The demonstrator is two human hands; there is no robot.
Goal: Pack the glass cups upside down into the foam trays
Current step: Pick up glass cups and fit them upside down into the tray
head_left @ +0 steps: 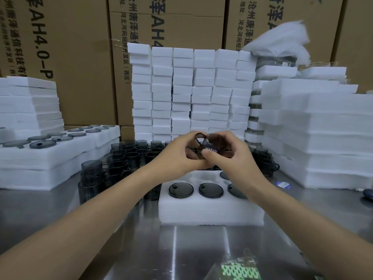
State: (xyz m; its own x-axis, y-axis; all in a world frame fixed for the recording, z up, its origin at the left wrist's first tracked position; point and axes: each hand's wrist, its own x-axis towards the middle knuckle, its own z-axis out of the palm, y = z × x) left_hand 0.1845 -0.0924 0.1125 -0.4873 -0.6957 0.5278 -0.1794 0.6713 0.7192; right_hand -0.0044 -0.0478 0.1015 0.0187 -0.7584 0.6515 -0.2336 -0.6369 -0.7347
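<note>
One head-worn wide-angle camera looked forward and down across the tabletop [50,209], close over the left hand [181,152] and right hand [230,156], facing cardboard boxes [80,57].

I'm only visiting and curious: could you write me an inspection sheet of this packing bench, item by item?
Surface: shiny steel table.
Job's things: foam tray in front of the person, with three upside-down cups showing in its near row; one dark glass cup held above it; loose cups standing behind and to the left; filled trays stacked at left.
Clutter: green-and-white packet at the near edge; blue label and dark object at right.
Hands: left hand and right hand both grip the held cup.
Cables: nothing seen.
Surroundings: foam block stacks, foam slabs at right, cardboard boxes behind.
</note>
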